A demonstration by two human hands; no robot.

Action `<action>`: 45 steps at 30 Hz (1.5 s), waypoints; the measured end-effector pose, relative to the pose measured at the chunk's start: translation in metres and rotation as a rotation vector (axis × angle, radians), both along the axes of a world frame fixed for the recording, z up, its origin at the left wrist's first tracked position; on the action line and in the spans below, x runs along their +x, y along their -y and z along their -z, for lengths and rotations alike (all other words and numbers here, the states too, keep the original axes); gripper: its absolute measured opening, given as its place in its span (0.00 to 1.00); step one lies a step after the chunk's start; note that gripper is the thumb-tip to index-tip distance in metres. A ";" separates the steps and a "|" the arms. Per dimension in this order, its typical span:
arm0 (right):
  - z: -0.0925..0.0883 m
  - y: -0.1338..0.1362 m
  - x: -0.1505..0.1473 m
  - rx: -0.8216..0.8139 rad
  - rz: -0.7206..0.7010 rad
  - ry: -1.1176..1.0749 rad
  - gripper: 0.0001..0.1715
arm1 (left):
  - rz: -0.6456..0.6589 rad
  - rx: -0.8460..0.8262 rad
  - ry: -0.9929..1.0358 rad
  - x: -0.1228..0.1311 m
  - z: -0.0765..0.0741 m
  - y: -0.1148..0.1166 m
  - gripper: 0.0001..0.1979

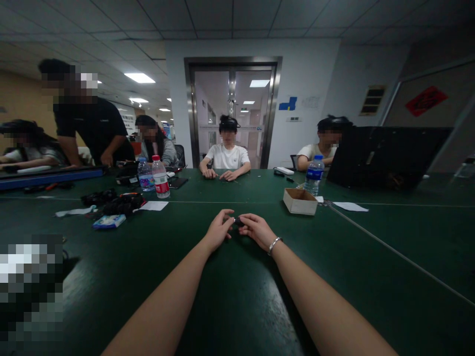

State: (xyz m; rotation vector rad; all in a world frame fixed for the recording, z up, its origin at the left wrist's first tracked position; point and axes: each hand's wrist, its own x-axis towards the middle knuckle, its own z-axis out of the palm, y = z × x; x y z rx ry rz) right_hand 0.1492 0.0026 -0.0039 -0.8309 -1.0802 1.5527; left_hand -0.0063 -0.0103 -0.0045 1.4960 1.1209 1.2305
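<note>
A small dark piece (pixel 238 222) sits between two hands at the worktop (pixel 230 296). The right hand (pixel 260 231) pinches it; the left hand (pixel 217 232) curls at its other end, whether gripping I cannot tell. It looks light, stiff, perhaps slick, best held by its ends. A box (pixel 298 205) stands rightward, a packet (pixel 109 221) well left; the far edge lies well beyond.

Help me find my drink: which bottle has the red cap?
The red-labelled bottle; its left neighbour and the blue-labelled bottle behind the box are blue-capped.
</note>
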 end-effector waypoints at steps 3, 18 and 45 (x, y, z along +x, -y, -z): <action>0.000 0.001 0.000 0.008 -0.006 0.000 0.08 | 0.007 0.025 -0.009 -0.001 0.000 0.000 0.18; 0.001 -0.001 0.001 0.006 0.016 -0.002 0.07 | 0.023 0.054 -0.031 -0.002 0.005 -0.002 0.15; 0.000 0.001 0.000 0.021 0.016 0.000 0.10 | -0.006 -0.103 0.063 -0.001 0.004 -0.005 0.12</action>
